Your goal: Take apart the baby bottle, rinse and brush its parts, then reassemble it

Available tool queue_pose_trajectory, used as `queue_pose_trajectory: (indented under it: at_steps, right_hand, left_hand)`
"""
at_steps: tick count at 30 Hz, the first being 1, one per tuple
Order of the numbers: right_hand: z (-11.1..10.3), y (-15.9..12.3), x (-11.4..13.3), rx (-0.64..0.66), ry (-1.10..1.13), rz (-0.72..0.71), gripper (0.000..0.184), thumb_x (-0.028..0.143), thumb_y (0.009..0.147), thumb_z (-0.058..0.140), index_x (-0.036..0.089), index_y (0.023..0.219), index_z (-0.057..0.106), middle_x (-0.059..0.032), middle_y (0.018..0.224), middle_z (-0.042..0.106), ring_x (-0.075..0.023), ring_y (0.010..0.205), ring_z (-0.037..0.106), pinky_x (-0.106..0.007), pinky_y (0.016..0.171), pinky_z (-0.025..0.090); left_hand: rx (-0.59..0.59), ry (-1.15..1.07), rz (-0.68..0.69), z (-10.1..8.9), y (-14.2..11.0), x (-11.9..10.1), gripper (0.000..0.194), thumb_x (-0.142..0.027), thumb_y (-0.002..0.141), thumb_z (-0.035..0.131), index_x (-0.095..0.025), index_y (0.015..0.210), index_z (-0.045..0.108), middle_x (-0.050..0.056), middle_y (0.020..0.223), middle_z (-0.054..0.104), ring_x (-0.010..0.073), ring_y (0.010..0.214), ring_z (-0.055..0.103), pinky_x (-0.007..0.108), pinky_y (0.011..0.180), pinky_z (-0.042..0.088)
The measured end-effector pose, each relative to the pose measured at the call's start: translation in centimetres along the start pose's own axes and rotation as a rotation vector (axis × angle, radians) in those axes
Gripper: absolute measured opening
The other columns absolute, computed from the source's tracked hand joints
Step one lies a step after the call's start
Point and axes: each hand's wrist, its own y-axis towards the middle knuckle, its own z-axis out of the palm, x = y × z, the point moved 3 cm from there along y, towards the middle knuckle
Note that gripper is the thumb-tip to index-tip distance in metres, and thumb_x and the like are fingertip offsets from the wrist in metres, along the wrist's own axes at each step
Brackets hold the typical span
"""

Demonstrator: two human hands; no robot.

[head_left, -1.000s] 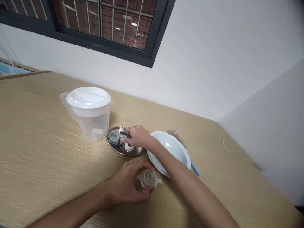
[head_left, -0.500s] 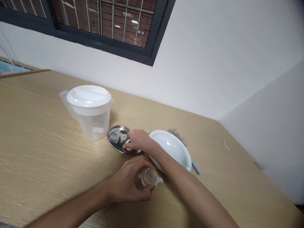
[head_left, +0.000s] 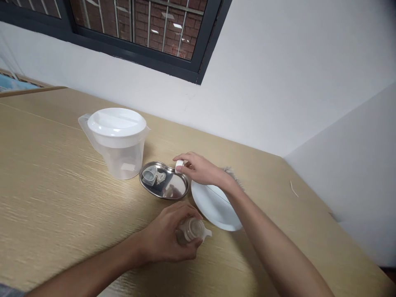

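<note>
My left hand is closed round a small clear bottle that stands on the wooden table. Above the far edge of a steel kidney-shaped tray, my right hand is raised and pinches a small white ring-shaped cap. A small clear cup and a clear soft piece lie in the tray. A white bowl sits just right of the tray, under my right forearm.
A clear jug with a white lid stands left of the tray. A brush with a grey bristle head lies behind the bowl. The white wall and a dark-framed window are behind the table; the table's right edge runs beside another wall.
My right hand took the white cap out of the tray and lifted it up and to the right. My left hand kept hold of the bottle in place.
</note>
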Motion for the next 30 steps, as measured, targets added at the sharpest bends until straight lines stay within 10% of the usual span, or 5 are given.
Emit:
queue_pose_trajectory:
  at_steps: [15, 23, 30]
  right_hand:
    - [5.3, 1.1, -1.5, 0.055, -0.126, 0.029, 0.015, 0.019, 0.076, 0.071, 0.016, 0.086, 0.06, -0.0035, 0.097, 0.062, -0.0156, 0.082, 0.056, -0.028, 0.073, 0.044]
    - [6.0, 1.4, -1.8, 0.077, -0.08, 0.002, 0.049, 0.018, 0.073, 0.071, 0.017, 0.119, 0.058, -0.0092, 0.119, 0.058, -0.0205, 0.102, 0.06, -0.028, 0.084, 0.045]
    - [5.1, 1.4, -1.1, 0.034, -0.057, 0.041, 0.04, 0.028, 0.08, 0.068, 0.015, 0.117, 0.06, -0.0119, 0.122, 0.058, -0.0236, 0.109, 0.06, -0.031, 0.093, 0.045]
  left_hand:
    - [0.013, 0.002, -0.022, 0.0, 0.2, 0.1, 0.034, -0.022, 0.073, 0.075, -0.023, 0.105, 0.063, 0.001, 0.098, 0.07, 0.0181, 0.089, 0.064, 0.031, 0.082, 0.05]
    - [0.016, 0.003, -0.017, -0.1, 0.3, 0.1, 0.035, -0.023, 0.073, 0.075, -0.023, 0.106, 0.063, 0.002, 0.1, 0.07, 0.0186, 0.089, 0.064, 0.031, 0.081, 0.051]
    - [0.032, 0.009, -0.001, -0.2, 0.2, -0.1, 0.033, -0.026, 0.076, 0.076, -0.022, 0.107, 0.065, 0.002, 0.102, 0.07, 0.0189, 0.092, 0.065, 0.031, 0.084, 0.05]
